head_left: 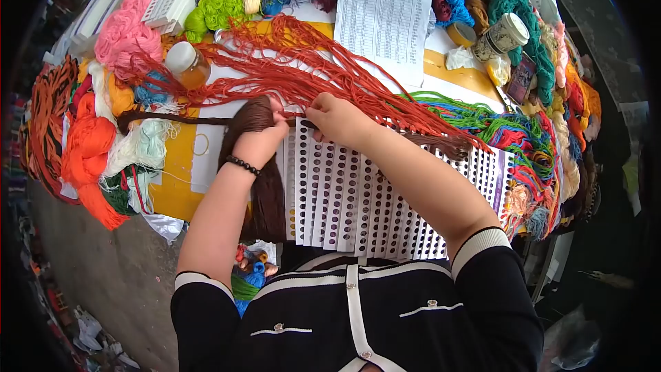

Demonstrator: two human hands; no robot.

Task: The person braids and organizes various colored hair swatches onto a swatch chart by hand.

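A thick hank of dark brown thread (267, 200) is draped over my left hand (268, 131), whose fingers are closed on it. Part of the hank hangs down beside the wrist with the beaded bracelet. My right hand (337, 120) is pinched close to the left one, at the upper edge of a row of white punched cards (351, 200). What its fingertips hold is too small to make out. Long red threads (296, 62) fan out above both hands and run toward the cards' upper right edge. Brown strands (434, 142) also lie there, partly behind my right forearm.
A lidded jar (187, 65) stands at left among the red threads. A printed sheet (382, 21) lies at the back. Pink yarn (129, 34), orange yarn (89, 141) and green yarn (513, 21) crowd the sides. A patterned cup (506, 34) leans at right.
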